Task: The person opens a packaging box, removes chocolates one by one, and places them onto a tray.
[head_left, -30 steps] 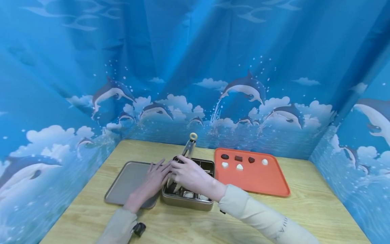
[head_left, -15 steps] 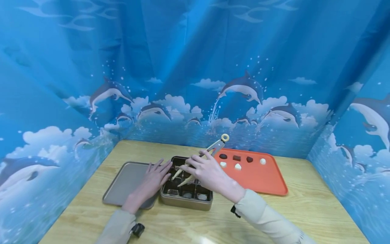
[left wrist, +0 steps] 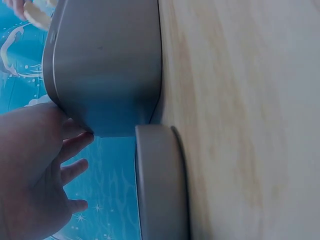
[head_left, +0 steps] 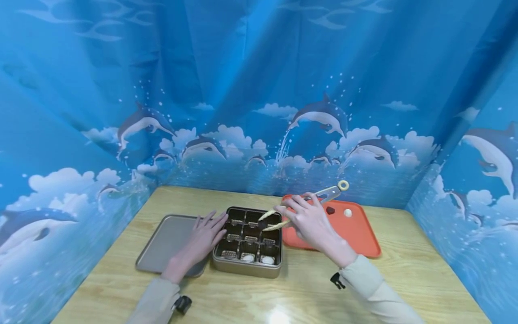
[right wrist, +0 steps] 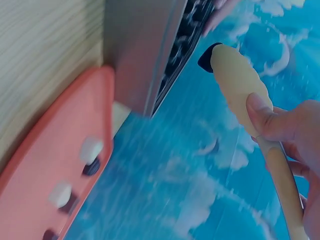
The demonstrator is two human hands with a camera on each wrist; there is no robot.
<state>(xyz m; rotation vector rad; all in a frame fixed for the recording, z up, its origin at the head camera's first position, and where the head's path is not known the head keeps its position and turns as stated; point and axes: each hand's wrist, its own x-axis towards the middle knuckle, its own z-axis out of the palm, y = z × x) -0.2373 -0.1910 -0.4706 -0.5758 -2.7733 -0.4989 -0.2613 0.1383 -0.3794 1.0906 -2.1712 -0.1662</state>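
In the head view my right hand (head_left: 313, 222) grips tongs (head_left: 329, 193) with cream tips. Between those tips sits a dark chocolate (head_left: 262, 225), raised over the right side of a metal box (head_left: 247, 269); the right wrist view shows this chocolate (right wrist: 206, 58) at the tong tip. The box is split into several compartments, and white pieces (head_left: 248, 258) lie in two of the front ones. My left hand (head_left: 205, 236) rests with straight fingers on the box's left rim. From the left wrist, its fingertips (left wrist: 80, 140) show at the box's corner.
Right of the box lies an orange-red tray (head_left: 356, 236) with dark and white chocolates along its far side, some hidden behind my right hand. A grey metal lid (head_left: 162, 247) lies left of the box, partly under my left forearm. A dolphin-print curtain (head_left: 243, 112) hangs behind the table.
My right hand and the tongs have moved right from the box's left side, carrying the dark chocolate up and across. The left hand has stayed at the rim.
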